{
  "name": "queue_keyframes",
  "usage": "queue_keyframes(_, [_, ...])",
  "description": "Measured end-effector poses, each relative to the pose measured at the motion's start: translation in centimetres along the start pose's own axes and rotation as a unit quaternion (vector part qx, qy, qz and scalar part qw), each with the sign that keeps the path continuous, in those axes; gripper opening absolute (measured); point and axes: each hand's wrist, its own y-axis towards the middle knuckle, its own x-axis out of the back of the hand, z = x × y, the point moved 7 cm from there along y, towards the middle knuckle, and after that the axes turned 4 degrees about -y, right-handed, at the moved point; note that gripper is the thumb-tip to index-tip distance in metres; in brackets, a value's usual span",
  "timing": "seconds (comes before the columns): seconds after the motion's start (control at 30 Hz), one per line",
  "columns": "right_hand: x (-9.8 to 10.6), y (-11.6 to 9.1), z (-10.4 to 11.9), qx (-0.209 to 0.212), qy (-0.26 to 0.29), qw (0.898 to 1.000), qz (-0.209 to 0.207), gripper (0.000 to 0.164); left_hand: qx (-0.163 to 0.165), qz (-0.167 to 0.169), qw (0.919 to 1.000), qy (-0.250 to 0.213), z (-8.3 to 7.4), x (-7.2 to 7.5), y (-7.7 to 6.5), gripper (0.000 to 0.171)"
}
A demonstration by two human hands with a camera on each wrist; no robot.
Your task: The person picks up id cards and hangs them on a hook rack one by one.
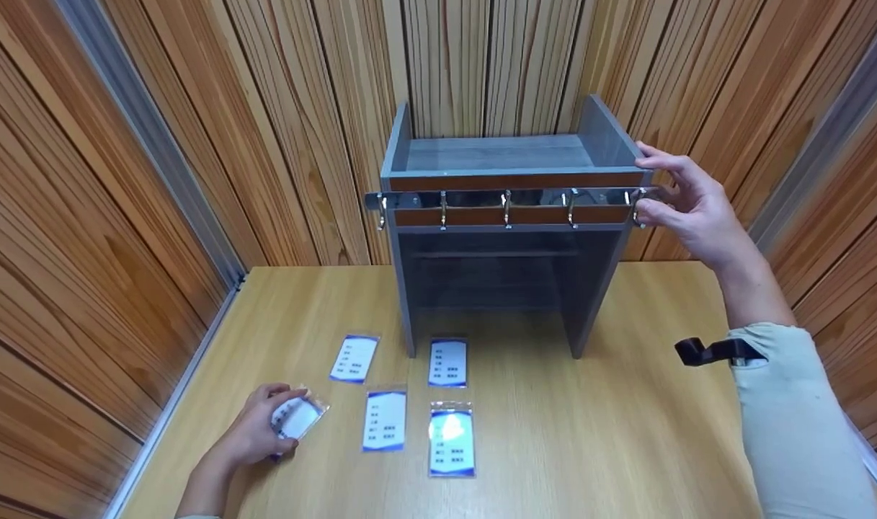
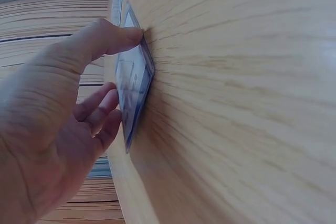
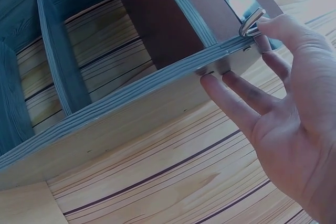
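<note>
At the table's left my left hand (image 1: 253, 427) pinches a clear-sleeved ID badge card (image 1: 299, 418) by its edges. In the left wrist view the thumb lies at one edge of this badge card (image 2: 135, 80) and the fingers at the opposite edge, close over the tabletop. My right hand (image 1: 700, 209) holds the upper right corner of a grey wooden shelf (image 1: 602, 288). Its thumb is at the end hook (image 3: 252, 22) of a shiny metal hook rail (image 1: 474, 199), while its fingers touch the side panel's outer face (image 3: 173, 95).
Several more badge cards lie face up before the shelf, including one badge (image 1: 355, 358) at the left and another badge (image 1: 452, 441) nearest me. The shelf stands at the back of the wooden table (image 1: 553, 432). Wood-panelled walls (image 1: 323, 108) enclose the table.
</note>
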Motion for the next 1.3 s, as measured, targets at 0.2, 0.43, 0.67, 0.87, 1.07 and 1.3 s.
queue_keyframes(0.2, [0.0,0.1,0.0,0.0,0.003,1.0,-0.003,0.048,-0.01,-0.02,0.9996,0.014,-0.1,0.3,0.0,0.088])
queue_keyframes(0.43, [0.1,0.1,-0.1,-0.001,0.011,1.0,-0.006,0.048,-0.043,-0.048,0.9979,0.01,-0.4,0.3,-0.1,0.078])
queue_keyframes(0.67, [0.2,0.0,0.0,0.001,0.009,1.0,-0.01,0.047,-0.039,-0.042,0.998,-0.026,-0.4,0.1,0.1,0.077])
queue_keyframes(0.87, [0.1,0.1,0.0,0.0,0.007,1.0,-0.007,0.047,-0.032,-0.032,0.9984,-0.035,-0.4,0.0,0.1,0.077])
queue_keyframes(1.07, [0.1,0.1,-0.1,-0.003,0.006,1.0,-0.003,0.047,-0.033,-0.025,0.9984,-0.038,-0.9,0.5,0.0,0.077])
queue_keyframes(1.3, [0.1,0.2,-0.1,-0.006,0.0,1.0,0.0,0.048,-0.037,-0.038,0.9974,-0.048,-1.5,1.0,-0.1,0.077])
